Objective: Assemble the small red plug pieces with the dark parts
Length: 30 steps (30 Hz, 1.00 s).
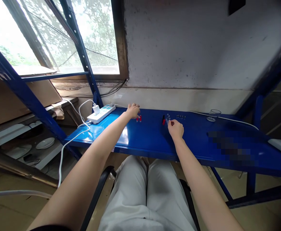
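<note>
My left hand [132,111] is over the far side of the blue table [145,138], its fingers stretched out and apart. Just below its fingertips are small red pieces [139,119] with pale ends, standing side by side. Farther right, my right hand [176,129] is closed in a pinch; whatever lies between its fingertips is too small to make out. Beside those fingertips is a cluster of small clear pieces [168,116]. A small red and black piece [163,120] stands just left of the cluster.
Several tiny pieces [180,117] lie in rows behind my right hand. A clear glass [213,115] stands farther right, by a white cable [238,121]. A power strip [102,114] with a plugged-in charger is at the left end. Blue shelf posts [82,54] rise beside the window.
</note>
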### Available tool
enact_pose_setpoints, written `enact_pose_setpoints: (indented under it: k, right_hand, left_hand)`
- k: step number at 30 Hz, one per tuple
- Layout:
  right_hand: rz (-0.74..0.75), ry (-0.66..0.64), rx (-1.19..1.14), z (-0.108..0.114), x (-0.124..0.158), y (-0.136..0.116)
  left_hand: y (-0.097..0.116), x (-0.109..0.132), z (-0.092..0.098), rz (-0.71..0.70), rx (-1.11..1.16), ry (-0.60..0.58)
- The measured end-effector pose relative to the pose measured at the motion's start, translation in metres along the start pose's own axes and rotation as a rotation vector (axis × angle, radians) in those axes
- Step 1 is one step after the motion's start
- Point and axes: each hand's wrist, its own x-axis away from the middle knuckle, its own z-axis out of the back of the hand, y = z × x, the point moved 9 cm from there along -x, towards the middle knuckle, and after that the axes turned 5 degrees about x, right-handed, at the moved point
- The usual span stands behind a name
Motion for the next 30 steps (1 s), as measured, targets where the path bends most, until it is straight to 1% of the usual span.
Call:
enact_pose_setpoints:
  k: [4,8,15,19,22,25,30]
  right_hand:
    - [0.106,0.01,-0.037,0.002,0.004,-0.011]
    - [0.193,0.019,-0.07,0.003,0.007,-0.02]
    - [0.211,0.048,-0.065,0.007,0.009,-0.023]
    - [0.23,0.059,-0.083,0.007,0.01,-0.024]
    - [0.234,0.06,-0.089,0.006,0.009,-0.023]
    - [0.249,0.089,-0.107,0.006,0.009,-0.023]
    - [0.314,0.15,-0.182,0.008,0.009,-0.025]
  left_hand:
    - [0.002,-0.002,-0.008,0.003,-0.03,-0.019]
    - [0.002,-0.005,-0.014,0.013,0.012,0.0]
    - [0.005,-0.005,-0.021,0.011,0.098,0.067]
    - [0.015,-0.005,-0.024,-0.033,0.111,0.084]
    - [0.027,-0.005,-0.03,-0.074,0.097,0.057]
    - [0.04,-0.004,-0.041,-0.106,0.001,0.002]
    - [0.059,-0.005,-0.061,-0.141,-0.141,-0.116]
